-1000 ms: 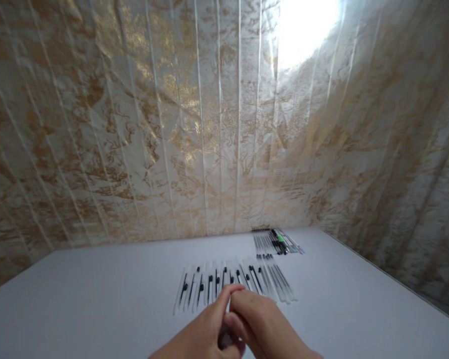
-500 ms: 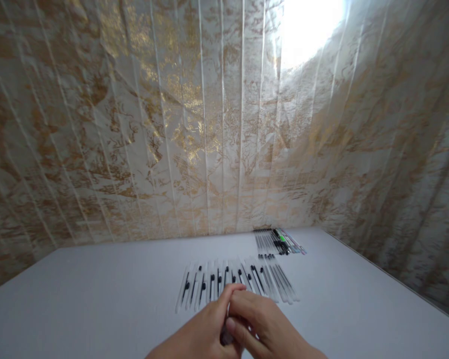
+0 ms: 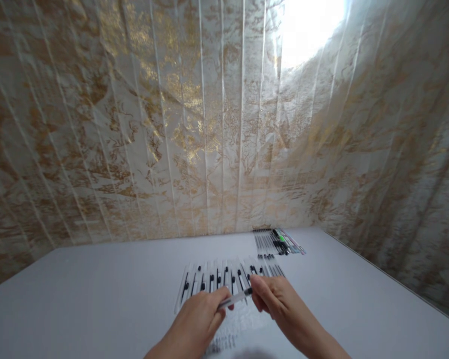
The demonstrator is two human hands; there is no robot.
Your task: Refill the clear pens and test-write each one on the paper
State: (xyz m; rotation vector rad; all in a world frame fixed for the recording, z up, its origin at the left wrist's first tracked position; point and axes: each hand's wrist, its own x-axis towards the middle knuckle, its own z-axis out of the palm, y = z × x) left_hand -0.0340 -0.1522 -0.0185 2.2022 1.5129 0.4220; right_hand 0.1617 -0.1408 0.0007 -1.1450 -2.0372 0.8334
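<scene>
My left hand (image 3: 196, 319) is closed around the body of a clear pen (image 3: 232, 300), whose black end points up and to the right. My right hand (image 3: 280, 301) has its fingers curled at that black end, thumb on top; what lies inside those fingers is hidden. Beyond both hands lies a row of clear pen barrels (image 3: 179, 294) with black refills and small black caps (image 3: 203, 286) among them. My hands cover part of the row's near side.
At the table's back right, several finished-looking pens (image 3: 264, 242) lie side by side, next to black, green and pale coloured pens (image 3: 282, 239). Paper with handwriting (image 3: 224, 343) lies between my forearms on the white table (image 3: 97, 299). A gold-patterned curtain (image 3: 172, 149) hangs behind.
My hands were clasped together low in front; now they are apart and slightly higher. The pen between them has come into view, and so has the handwritten paper below.
</scene>
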